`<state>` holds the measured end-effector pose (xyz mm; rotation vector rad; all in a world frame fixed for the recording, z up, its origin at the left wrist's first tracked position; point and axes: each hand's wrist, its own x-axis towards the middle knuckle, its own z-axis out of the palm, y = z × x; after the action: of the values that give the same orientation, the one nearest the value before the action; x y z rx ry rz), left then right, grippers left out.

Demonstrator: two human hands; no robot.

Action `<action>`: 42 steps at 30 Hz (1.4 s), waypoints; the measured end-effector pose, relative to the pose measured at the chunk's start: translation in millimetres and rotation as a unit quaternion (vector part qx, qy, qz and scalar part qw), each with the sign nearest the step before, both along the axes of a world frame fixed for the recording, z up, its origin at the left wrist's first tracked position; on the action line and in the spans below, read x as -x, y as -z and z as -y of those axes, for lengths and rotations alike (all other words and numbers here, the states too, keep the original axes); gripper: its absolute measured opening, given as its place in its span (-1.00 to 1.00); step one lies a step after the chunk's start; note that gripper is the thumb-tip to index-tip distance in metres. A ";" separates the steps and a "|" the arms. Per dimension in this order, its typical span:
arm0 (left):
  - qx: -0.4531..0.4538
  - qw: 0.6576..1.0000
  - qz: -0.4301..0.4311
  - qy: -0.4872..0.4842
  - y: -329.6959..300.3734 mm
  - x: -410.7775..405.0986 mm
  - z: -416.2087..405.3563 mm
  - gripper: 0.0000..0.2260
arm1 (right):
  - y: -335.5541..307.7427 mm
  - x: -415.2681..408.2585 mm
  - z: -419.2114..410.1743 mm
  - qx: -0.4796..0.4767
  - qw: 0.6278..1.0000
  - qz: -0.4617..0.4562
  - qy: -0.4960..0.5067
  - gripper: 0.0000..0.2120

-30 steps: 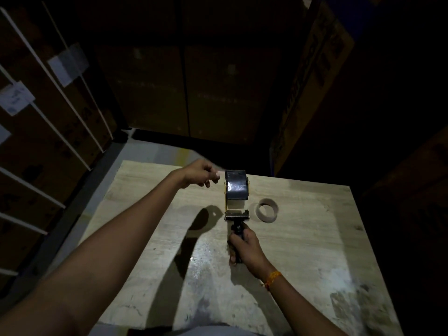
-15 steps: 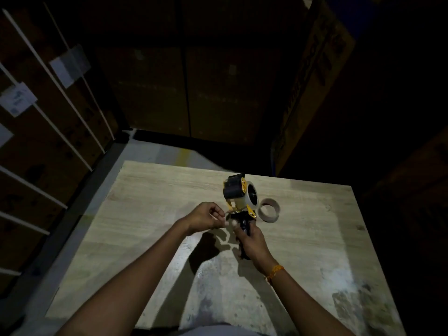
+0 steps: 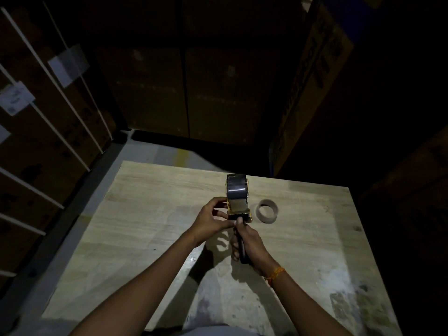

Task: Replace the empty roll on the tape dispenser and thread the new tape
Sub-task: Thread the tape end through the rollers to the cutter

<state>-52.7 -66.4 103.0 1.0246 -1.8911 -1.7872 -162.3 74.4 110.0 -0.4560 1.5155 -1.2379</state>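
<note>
A hand-held tape dispenser with yellow side plates stands upright above the wooden table. A dark, glossy tape roll sits on it. My right hand is shut on the dispenser's black handle, an orange thread around the wrist. My left hand is at the dispenser's left side, its fingers pinched at the front by the roller; whether they hold the tape's end is too dim to tell. The empty cardboard core lies on the table just right of the dispenser.
Stacked cardboard boxes with white straps and labels rise at the left, more boxes at the back and right. A strip of grey floor shows beyond the table's far edge. The table's near part is stained white.
The dispenser turned from tilted sideways to edge-on and upright. My left hand came in from beside the roll to pinch at the dispenser's front left.
</note>
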 end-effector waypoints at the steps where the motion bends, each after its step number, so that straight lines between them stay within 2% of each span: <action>1: 0.018 1.000 -0.004 -0.015 0.6 0.2 -1.6 -0.39 | 0.5 0.3 1.3 0.003 1.000 0.012 0.001 -0.56; 5: 0.053 0.997 0.004 -0.056 3.7 0.8 -6.9 -0.49 | 7.5 5.8 7.6 -0.017 0.999 0.042 0.002 -0.54; 9: 0.060 0.996 0.020 -0.070 10.8 -1.9 -13.0 -0.48 | 7.1 15.6 6.1 -0.058 0.996 0.060 -0.034 -0.75; 13: 0.073 0.994 0.010 -0.076 19.0 -2.5 -18.1 -0.51 | 7.2 16.3 4.8 -0.093 0.995 0.026 -0.034 -0.78; 21: 0.076 0.994 0.013 -0.076 17.1 2.5 -14.0 -0.53 | 6.2 5.7 3.2 -0.046 0.996 -0.069 -0.036 -0.59; 25: 0.078 0.994 0.012 -0.069 13.9 2.3 -14.2 -0.52 | 2.9 4.2 3.5 -0.062 0.994 -0.095 -0.003 -0.48; 36: 0.079 0.996 0.003 -0.036 -0.2 -7.4 -19.6 -0.60 | 10.0 2.9 -1.5 -0.087 0.991 -0.104 0.017 -0.46; 39: 0.109 0.989 -0.010 -0.096 -8.0 -14.6 -10.7 -0.64 | 9.8 2.7 -3.8 -0.081 0.992 -0.101 0.016 -0.47; 42: 0.142 0.976 -0.024 -0.163 -25.7 -7.9 12.0 -0.80 | 9.1 1.2 -4.3 -0.073 0.992 -0.097 0.016 -0.48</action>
<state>-44.8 -78.4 128.8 1.0980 -1.7630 -1.3048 -163.5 78.7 100.9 -0.4677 1.7721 -1.1233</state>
